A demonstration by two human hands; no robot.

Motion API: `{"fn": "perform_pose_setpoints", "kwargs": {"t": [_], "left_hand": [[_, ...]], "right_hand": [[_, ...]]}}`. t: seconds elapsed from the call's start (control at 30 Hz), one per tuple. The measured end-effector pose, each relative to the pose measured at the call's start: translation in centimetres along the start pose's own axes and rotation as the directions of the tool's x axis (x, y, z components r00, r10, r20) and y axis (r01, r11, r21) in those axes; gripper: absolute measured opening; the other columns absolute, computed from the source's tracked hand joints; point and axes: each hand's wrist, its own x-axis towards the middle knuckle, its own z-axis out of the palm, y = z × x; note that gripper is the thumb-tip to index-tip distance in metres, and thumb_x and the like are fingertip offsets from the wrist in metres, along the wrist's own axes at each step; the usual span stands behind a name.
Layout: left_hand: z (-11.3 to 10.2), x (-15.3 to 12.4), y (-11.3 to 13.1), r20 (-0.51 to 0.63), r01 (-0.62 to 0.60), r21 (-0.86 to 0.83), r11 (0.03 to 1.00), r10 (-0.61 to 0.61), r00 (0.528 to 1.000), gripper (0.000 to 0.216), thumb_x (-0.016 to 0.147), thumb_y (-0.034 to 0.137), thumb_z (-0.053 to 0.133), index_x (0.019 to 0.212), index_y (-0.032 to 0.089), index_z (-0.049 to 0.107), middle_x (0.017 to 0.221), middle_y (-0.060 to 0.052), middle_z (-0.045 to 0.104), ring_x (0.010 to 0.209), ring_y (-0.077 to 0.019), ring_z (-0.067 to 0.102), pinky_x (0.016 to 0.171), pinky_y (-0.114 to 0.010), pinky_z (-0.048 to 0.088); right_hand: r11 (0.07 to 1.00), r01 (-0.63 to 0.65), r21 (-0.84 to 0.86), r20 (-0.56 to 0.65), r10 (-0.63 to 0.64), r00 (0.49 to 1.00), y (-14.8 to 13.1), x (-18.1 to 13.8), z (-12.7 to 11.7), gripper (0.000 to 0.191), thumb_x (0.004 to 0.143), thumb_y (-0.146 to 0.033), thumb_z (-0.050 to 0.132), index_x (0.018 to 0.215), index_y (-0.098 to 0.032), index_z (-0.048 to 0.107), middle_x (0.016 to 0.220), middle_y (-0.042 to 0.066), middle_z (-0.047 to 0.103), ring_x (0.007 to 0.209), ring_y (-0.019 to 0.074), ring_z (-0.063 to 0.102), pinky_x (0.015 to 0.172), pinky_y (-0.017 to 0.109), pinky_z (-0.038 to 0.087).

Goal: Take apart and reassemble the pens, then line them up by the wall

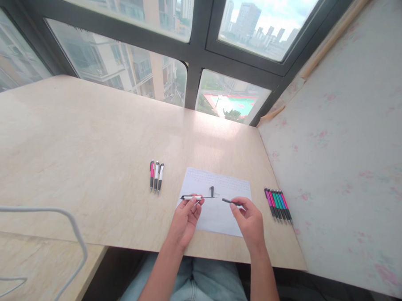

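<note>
My left hand (189,214) holds the white barrel of a pen (192,197) over the paper, with a thin dark refill sticking out of its right end. Between the fingers of my right hand (249,218) is the black grip section of a pen (230,201), pointing left and apart from the barrel. A sheet of white paper (218,222) with faint handwriting lies under both hands. On it, just above the refill, sits a small black piece (212,191) whose kind I cannot make out.
Three pens (156,177), one pink and two white, lie left of the paper. Several coloured pens (278,205) lie in a row by the papered wall (346,174). A white cable (61,212) loops at the left. Windows (256,26) stand behind the table (87,154).
</note>
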Motion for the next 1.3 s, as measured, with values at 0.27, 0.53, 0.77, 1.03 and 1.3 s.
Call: {"fn": "perform_pose_setpoints", "kwargs": {"t": [0.27,0.53,0.77,1.03,1.3], "left_hand": [[-0.1,0.0,-0.1,-0.004,-0.028,-0.001,1.0,0.028,1.0,0.007,0.081,0.005,0.066,0.084,0.01,0.069,0.09,-0.009,0.072,0.081,-0.014,0.07,0.064,-0.015,0.057],[-0.1,0.1,0.0,0.013,-0.061,0.049,0.997,0.06,0.998,0.007,0.081,0.007,0.067,0.086,0.01,0.07,0.091,-0.009,0.072,0.081,-0.0138,0.069,0.065,-0.015,0.057],[0.0,0.1,-0.1,0.0,-0.062,0.069,0.996,0.062,0.998,0.007,0.081,0.007,0.066,0.086,0.011,0.07,0.089,-0.009,0.072,0.08,-0.0134,0.069,0.064,-0.015,0.057],[-0.1,0.2,0.1,0.006,-0.061,0.068,0.996,0.061,0.998,0.008,0.081,0.007,0.066,0.087,0.011,0.069,0.09,-0.009,0.072,0.081,-0.0139,0.069,0.066,-0.016,0.057],[0.1,0.1,0.2,-0.005,-0.089,0.09,0.992,0.089,0.996,0.01,0.077,0.009,0.072,0.086,0.012,0.069,0.09,-0.009,0.073,0.08,-0.0137,0.07,0.065,-0.016,0.056]], "right_hand": [[0.936,-0.094,-0.34,-0.081,0.07,0.994,3.5,1.2,1.4,0.021,0.082,-0.036,0.056,0.082,-0.02,0.069,0.082,0.007,0.071,0.076,0.0232,0.065,0.069,0.034,0.05],[0.768,-0.001,-0.641,-0.077,-0.063,0.995,3.8,3.0,3.6,0.014,0.081,-0.027,0.055,0.076,-0.022,0.068,0.081,0.006,0.067,0.085,0.0251,0.057,0.066,0.032,0.041],[0.784,0.123,-0.608,0.028,-0.133,0.991,3.7,3.1,3.9,0.019,0.084,-0.022,0.054,0.095,-0.023,0.07,0.088,0.005,0.065,0.089,0.0225,0.056,0.073,0.031,0.043],[0.771,0.15,-0.619,0.118,-0.098,0.988,3.0,3.6,4.6,0.015,0.084,-0.019,0.056,0.082,-0.024,0.07,0.087,0.005,0.064,0.092,0.0225,0.056,0.073,0.03,0.045],[0.957,0.049,-0.286,0.065,-0.031,0.997,1.8,2.5,3.1,0.019,0.086,-0.03,0.053,0.085,-0.019,0.068,0.087,0.007,0.07,0.082,0.0219,0.064,0.071,0.033,0.051]]}}
